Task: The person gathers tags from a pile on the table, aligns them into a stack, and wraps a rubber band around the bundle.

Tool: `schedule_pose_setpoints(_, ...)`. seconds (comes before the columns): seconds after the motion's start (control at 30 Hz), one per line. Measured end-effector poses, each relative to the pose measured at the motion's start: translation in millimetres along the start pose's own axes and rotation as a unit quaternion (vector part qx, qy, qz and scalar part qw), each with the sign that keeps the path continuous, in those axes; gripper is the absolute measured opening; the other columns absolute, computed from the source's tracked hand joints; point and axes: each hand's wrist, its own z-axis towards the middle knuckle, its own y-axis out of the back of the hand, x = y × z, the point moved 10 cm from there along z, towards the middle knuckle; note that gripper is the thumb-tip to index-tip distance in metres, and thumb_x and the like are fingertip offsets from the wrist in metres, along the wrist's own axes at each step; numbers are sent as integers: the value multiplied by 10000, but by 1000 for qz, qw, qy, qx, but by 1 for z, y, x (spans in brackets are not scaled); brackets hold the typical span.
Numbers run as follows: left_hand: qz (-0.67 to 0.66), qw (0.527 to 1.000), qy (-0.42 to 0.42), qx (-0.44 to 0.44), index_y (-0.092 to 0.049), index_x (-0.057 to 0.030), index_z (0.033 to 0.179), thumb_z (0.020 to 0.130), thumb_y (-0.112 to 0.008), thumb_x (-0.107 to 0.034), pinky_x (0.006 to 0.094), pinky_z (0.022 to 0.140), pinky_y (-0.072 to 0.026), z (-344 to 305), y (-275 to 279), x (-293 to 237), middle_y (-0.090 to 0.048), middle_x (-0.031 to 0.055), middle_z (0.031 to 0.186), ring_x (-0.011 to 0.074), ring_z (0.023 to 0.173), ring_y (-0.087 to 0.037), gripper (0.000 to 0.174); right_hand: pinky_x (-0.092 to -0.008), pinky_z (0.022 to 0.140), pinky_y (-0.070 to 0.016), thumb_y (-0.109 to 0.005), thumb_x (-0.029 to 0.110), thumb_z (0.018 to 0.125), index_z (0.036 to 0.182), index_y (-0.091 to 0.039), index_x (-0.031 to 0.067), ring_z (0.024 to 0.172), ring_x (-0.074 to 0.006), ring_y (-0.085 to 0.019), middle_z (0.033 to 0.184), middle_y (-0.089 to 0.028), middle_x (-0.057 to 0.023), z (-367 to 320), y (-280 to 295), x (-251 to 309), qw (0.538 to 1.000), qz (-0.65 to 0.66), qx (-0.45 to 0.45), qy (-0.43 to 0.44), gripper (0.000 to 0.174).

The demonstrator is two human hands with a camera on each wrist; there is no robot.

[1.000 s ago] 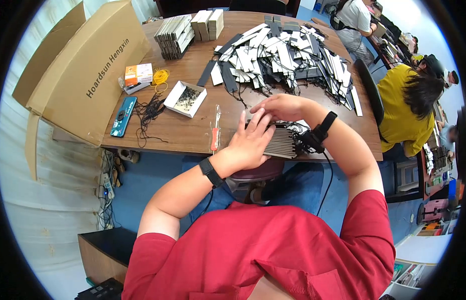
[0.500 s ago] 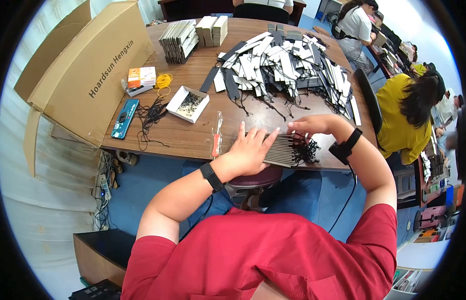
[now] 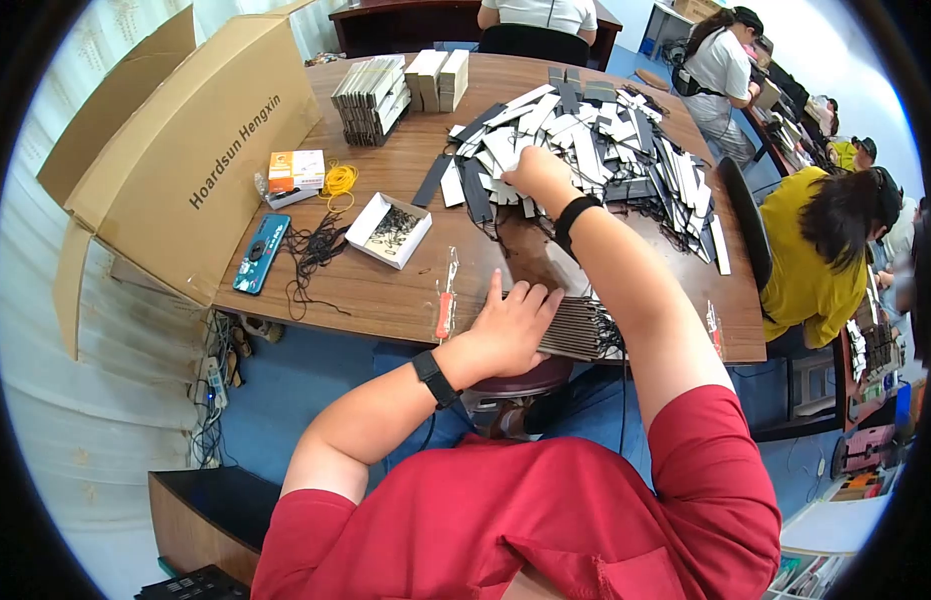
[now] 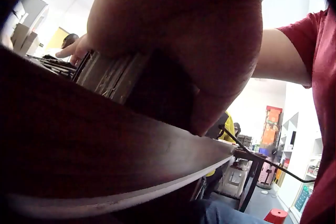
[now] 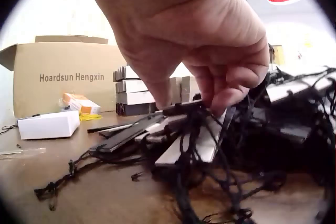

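At the near table edge, my left hand (image 3: 507,328) lies over the left end of a row of grey strips (image 3: 573,328), its fingers spread across the top and its thumb at the near side. The left wrist view shows the palm arched over the strip ends (image 4: 107,77). Black cords bunch at the row's right end. Farther back, my right hand (image 3: 541,176) is at the left part of a loose pile of white and black strips (image 3: 585,145). In the right wrist view its thumb and fingers pinch a dark strip (image 5: 181,108) among tangled cords.
Left on the table are a phone (image 3: 261,253), black cords (image 3: 310,250), a white box of small parts (image 3: 388,231), yellow bands (image 3: 340,180) and a large carton (image 3: 200,165). Stacked strips (image 3: 370,100) stand behind. An orange-handled tool (image 3: 445,315) lies left of my left hand.
My right hand has moved from the cord end of the row up and away to the loose pile, and pinches a strip there. The left hand has stayed on the row.
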Motion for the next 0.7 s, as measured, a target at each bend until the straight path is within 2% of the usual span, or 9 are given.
schedule_pose_setpoints(0.1,-3,1000,-1,2,-362,-17,1451,711,-794,-394,699,1071,-256,0,-2,0,-458,162,1332,333,1265,-425,936,-399,828,-550,-711,315,783,1012,-712,43,975,-338,-690,998,-716,-180,11,6,-36,996,84,-31,-9,355)
schedule_pose_setpoints(0.2,-9,1000,0,22,-366,-15,1446,715,-789,-396,695,1088,-234,1,-4,0,-451,162,1340,336,1312,-379,927,-375,735,-535,-728,290,817,928,-686,14,784,-266,-690,818,-702,-144,-12,31,-65,969,226,-79,63,300)
schedule_pose_setpoints(0.27,1,1000,-2,7,-370,-13,1442,721,-785,-396,690,1101,-211,1,-6,0,-434,170,1359,348,1341,-344,916,-361,683,-513,-730,280,836,905,-665,13,700,-230,-657,744,-679,-110,-50,41,-70,945,307,-25,108,283)
schedule_pose_setpoints(0.33,7,1000,-6,-9,-372,-11,1441,725,-783,-397,684,1112,-192,0,-4,-1,-414,180,1378,362,1362,-317,911,-377,679,-513,-693,246,863,920,-660,36,690,-273,-658,757,-684,-122,-102,11,-68,888,424,97,150,220)
schedule_pose_setpoints(0.4,12,999,-15,-25,-370,-9,1441,727,-782,-399,679,1120,-176,-1,0,-3,-392,192,1397,379,1374,-299,912,-393,704,-523,-668,209,867,955,-667,69,719,-314,-662,804,-692,-129,-151,-6,-67,962,140,99,213,165)
schedule_pose_setpoints(0.47,5,999,-16,-42,-371,-16,1442,725,-783,-399,675,1122,-173,-2,1,-2,-377,200,1408,386,1371,-297,912,-411,721,-522,-650,187,863,983,-675,88,744,-354,-655,828,-692,-135,-193,6,-50,942,89,10,323,157)
schedule_pose_setpoints(0.6,1,1000,-11,-6,-372,-34,1448,715,-789,-393,669,1110,-205,-1,-6,-1,-385,204,1404,390,1344,-329,917,-388,700,-524,-641,252,892,920,-740,99,721,-295,-665,786,-703,-124,-173,-20,-54,890,73,252,373,184)
schedule_pose_setpoints(0.67,-15,1000,-13,3,-367,-40,1453,709,-793,-384,669,1096,-232,-1,-6,-1,-398,202,1396,389,1320,-355,924,-371,638,-532,-652,345,901,853,-759,67,643,-171,-658,761,-721,-91,-131,-27,-50,881,138,375,254,302)
schedule_pose_setpoints(0.7,-24,1000,-14,7,-365,-43,1456,706,-795,-380,668,1089,-245,-1,-7,-1,-404,200,1392,389,1308,-369,928,-350,622,-533,-622,348,907,825,-750,39,625,-188,-661,734,-713,-100,-99,-20,-35,908,134,311,247,345)
